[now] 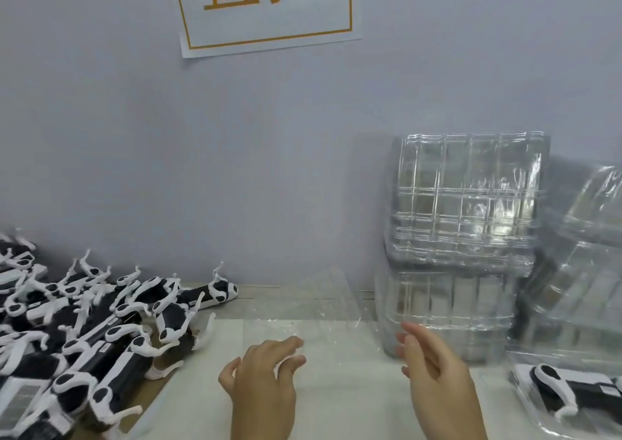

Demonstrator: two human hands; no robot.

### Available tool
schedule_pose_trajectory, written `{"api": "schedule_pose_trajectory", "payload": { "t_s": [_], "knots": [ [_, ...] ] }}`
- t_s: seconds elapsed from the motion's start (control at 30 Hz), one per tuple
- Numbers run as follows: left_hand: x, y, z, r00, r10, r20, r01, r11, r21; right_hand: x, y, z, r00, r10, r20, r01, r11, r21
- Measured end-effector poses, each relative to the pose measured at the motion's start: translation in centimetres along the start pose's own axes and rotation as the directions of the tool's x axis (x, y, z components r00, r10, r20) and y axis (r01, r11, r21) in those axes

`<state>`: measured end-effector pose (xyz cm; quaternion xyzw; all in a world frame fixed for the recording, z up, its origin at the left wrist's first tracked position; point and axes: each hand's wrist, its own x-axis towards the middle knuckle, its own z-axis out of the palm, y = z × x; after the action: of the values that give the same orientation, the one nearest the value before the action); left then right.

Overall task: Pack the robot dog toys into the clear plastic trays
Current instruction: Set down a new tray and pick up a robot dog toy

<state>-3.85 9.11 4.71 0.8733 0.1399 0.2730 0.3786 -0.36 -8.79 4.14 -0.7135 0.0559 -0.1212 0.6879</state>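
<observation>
Many robot dog toys [84, 332] lie heaped at the left of the table [336, 389], black bodies with white legs and head sections. No common heading: long axes cross at all angles, and several white legs stick upward. One toy at the heap's far edge [215, 293] lies with its long axis roughly left-right, parallel to the wall, rounded white-and-black end toward the right.

Left hand [266, 379] over the table centre, palm down, fingers spread and loosely extended, gripping nothing. A faint clear tray [323, 301], blurred, appears just beyond its fingertips; contact cannot be told.

Right hand [434, 372] beside it, fingers relaxed and slightly bent, tips at the lower front of the stack of clear plastic trays [464, 204]. Touching or not cannot be told. The stack stands against the wall, grid-moulded, upper bundle tilted.

Far right: one packed toy [565, 391] lies in a clear tray [525, 402], long axis left-right.

A paper sign [266, 8] hangs on the wall above.
</observation>
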Motion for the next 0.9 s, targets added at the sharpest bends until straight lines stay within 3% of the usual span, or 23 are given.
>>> {"api": "schedule_pose_trajectory", "payload": {
  "t_s": [0.1,0.17,0.27,0.4,0.53,0.6,0.73,0.83,0.9],
  "knots": [
    [-0.7,-1.2,0.6,1.000,0.030,0.009,-0.030,0.998,0.050,-0.9,1.0,0.2,0.999,0.030,-0.028,-0.031,0.999,-0.021],
    [-1.3,-1.9,1.0,0.991,0.134,-0.003,-0.134,0.989,0.066,-1.3,1.0,0.5,0.999,0.034,-0.025,-0.035,0.999,-0.025],
    [-2.0,-2.6,0.8,0.925,0.375,-0.061,-0.361,0.917,0.169,-2.2,0.9,0.9,0.999,0.040,-0.033,-0.041,0.999,-0.029],
    [-2.5,-4.7,-1.2,0.866,0.493,-0.082,-0.460,0.851,0.254,-4.1,1.1,2.1,0.998,0.064,0.016,-0.061,0.988,-0.139],
    [-3.1,-3.8,-2.0,0.893,0.431,0.133,-0.451,0.860,0.239,-4.4,0.3,2.1,0.987,0.084,0.140,-0.015,0.901,-0.434],
    [-2.8,-2.3,-2.2,0.902,0.310,0.302,-0.392,0.879,0.272,-3.7,-0.4,1.1,0.978,0.107,0.180,0.014,0.824,-0.566],
    [-2.0,-0.6,-2.1,0.887,0.141,0.440,-0.248,0.949,0.196,-2.3,-1.1,-1.0,0.967,0.166,0.195,0.002,0.758,-0.652],
    [-0.8,1.7,-1.7,0.895,0.108,0.433,-0.173,0.978,0.113,-1.5,-1.3,-1.9,0.963,0.191,0.188,-0.007,0.720,-0.694],
    [-0.2,2.3,-1.3,0.960,0.154,0.235,-0.168,0.985,0.040,-1.3,-1.2,-2.2,0.964,0.191,0.187,-0.012,0.730,-0.683]
  ]
}}
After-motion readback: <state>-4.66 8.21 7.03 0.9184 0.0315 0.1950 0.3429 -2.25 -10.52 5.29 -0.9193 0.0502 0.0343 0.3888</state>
